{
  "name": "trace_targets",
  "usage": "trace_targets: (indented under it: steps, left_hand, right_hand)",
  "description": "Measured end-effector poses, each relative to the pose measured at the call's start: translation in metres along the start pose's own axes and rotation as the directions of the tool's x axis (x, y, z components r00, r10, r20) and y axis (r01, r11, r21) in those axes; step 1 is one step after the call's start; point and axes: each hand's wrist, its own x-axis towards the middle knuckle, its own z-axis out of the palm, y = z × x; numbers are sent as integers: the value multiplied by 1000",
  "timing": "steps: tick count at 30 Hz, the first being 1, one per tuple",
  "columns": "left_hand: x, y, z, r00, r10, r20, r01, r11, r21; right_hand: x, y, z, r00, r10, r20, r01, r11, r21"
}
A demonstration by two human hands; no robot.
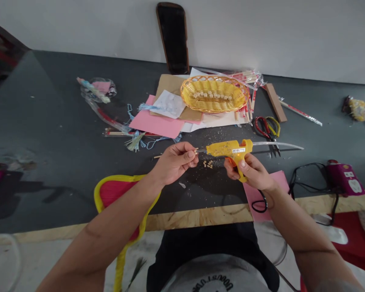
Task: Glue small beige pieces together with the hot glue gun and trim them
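My right hand [252,172] is wrapped round the handle of a yellow hot glue gun [225,149], which points left. A clear glue stick [276,144] sticks out of its back end. In front of the nozzle, my left hand [180,160] pinches a small pale wooden piece [196,151]. The nozzle tip is at this piece; whether they touch I cannot tell. Below the gun, several tiny wooden bits [208,164] lie on the dark grey table [61,162]. Pliers [267,129] with red and yellow handles rest beyond the glue stick.
A yellow wicker basket [214,107] holds a row of small pale pieces. Pink paper [158,123], blue tassels [134,140] and a wooden block [275,103] lie around it. A phone [172,38] leans on the wall. Black cable runs to a purple power box [345,178] at right.
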Motion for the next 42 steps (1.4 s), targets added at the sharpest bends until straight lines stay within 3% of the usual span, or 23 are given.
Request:
trace_targets:
  steps: [42]
  left_hand:
    - [1,0,0,999,32,-39,-30,998,62]
  right_hand:
    - [-5,5,-4,999,8,-38,-8,1000,15]
